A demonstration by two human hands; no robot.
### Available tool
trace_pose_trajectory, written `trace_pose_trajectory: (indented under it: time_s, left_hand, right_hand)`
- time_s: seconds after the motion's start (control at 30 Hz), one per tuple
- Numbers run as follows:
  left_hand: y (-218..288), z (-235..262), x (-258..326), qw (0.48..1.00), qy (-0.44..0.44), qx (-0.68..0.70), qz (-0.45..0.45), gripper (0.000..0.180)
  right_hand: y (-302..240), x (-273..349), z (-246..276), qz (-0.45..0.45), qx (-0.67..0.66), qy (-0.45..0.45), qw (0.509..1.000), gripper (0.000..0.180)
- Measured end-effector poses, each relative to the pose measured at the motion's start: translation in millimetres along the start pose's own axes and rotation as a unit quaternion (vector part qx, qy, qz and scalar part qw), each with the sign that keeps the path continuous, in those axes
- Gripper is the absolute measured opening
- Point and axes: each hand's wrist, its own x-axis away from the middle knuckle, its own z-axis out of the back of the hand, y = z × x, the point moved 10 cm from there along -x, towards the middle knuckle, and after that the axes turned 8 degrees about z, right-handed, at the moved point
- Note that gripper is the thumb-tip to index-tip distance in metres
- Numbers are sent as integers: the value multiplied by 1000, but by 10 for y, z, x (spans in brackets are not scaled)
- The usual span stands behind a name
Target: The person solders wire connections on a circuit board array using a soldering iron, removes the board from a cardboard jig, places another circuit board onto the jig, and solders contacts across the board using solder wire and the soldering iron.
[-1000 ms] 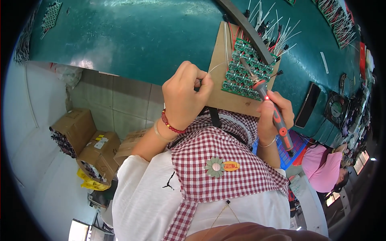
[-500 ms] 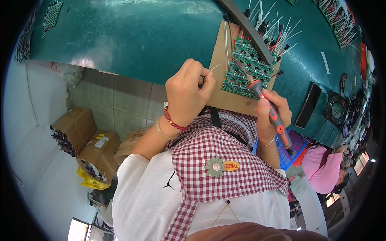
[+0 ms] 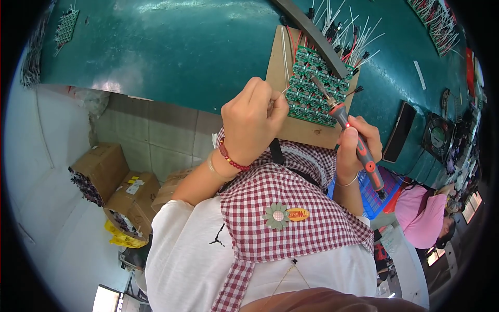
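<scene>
My right hand (image 3: 359, 146) is closed round the red and grey handle of a soldering iron (image 3: 349, 120). The iron's metal tip points up and left over a panel of green circuit boards (image 3: 317, 88). My left hand (image 3: 254, 118) is closed in a pinch at the panel's left side, with a thin pale wire (image 3: 284, 90) between thumb and finger. The wire's far end reaches the left edge of the boards. The panel lies on a brown board (image 3: 275, 62), with white and red wires (image 3: 358, 44) fanning out from its far side.
A dark curved bar (image 3: 317, 36) crosses over the panel. On the green table (image 3: 171, 52) lie a black phone (image 3: 399, 131), a white strip (image 3: 419, 74) and other wired boards (image 3: 434, 26). A round fan (image 3: 437, 136) stands at right. A person in pink (image 3: 421, 217) sits beyond a blue basket (image 3: 375, 195).
My left hand has moved right, bringing the wire's end closer to the boards. The soldering iron has shifted slightly right and down relative to the panel.
</scene>
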Motion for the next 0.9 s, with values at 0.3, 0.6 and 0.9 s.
trace_pose_trajectory:
  time_s: [0.3,0.6,0.9]
  left_hand:
    - [-116,128,-19,999,23,-18,20,18]
    - [-125,131,-12,999,22,-34,24,19]
    - [-146,92,-10,999,13,-27,26,19]
  right_hand:
    - [-89,-62,-195,32,-18,-40,999,19]
    - [-185,-91,-268,77,9,-57,995,19]
    - [-128,-61,-255,56,5,-60,997,20]
